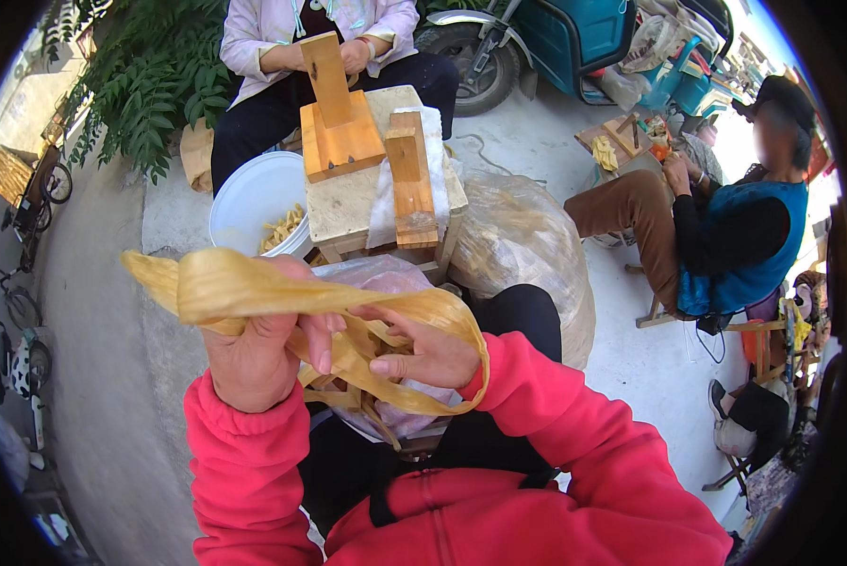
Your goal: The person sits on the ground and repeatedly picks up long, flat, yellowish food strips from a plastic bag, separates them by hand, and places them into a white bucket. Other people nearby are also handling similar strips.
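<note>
My left hand (250, 364) is raised before me, gripping a long, flat yellow strip (310, 297) that looks like bean-curd skin. The strip is folded over at its left end, and the rest trails rightward in a wide loop. Inside that loop is my right hand (434, 351), fingers apart; part of the strip passes by its fingertips and wrist. Below both hands, an opened pinkish plastic bag (377, 272) rests between my knees with more yellow strips (353, 402) in it. My hands hide much of its contents.
Ahead stands a small worn table (338, 212) bearing two wooden block stands (342, 145) (413, 184). Beside it are a white bucket (254, 191) of yellow knotted pieces and a big stuffed plastic bag (522, 240). One person (324, 64) sits opposite, another (720, 219) at right.
</note>
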Demonstrator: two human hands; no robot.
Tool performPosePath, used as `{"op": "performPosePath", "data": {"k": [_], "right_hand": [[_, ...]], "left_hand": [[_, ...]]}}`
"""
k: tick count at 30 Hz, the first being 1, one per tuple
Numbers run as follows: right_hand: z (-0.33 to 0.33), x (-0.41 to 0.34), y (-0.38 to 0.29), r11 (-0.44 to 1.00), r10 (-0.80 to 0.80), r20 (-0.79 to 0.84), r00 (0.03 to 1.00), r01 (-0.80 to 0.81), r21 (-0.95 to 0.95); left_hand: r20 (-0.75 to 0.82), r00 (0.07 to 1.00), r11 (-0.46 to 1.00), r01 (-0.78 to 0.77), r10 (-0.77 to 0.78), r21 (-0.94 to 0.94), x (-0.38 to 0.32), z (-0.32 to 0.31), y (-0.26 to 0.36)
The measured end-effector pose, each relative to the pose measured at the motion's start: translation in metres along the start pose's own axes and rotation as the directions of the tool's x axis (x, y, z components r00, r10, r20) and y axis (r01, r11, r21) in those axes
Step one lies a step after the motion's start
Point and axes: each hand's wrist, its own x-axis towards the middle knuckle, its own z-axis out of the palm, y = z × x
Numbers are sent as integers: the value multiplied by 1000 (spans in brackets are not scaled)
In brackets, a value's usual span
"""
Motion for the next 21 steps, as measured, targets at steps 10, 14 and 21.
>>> {"op": "performPosePath", "data": {"k": [10, 14, 21], "right_hand": [[33, -5, 77, 798, 503, -213, 838, -354, 488], [-16, 4, -27, 759, 430, -406, 806, -80, 646], [-57, 12, -126, 722, -235, -450, 862, 465, 513]], "left_hand": [[-62, 867, 869, -494, 495, 31, 17, -46, 75], [-31, 963, 935, -250, 266, 253, -6, -33, 22], [26, 991, 959, 117, -128, 256, -37, -33, -21]]}}
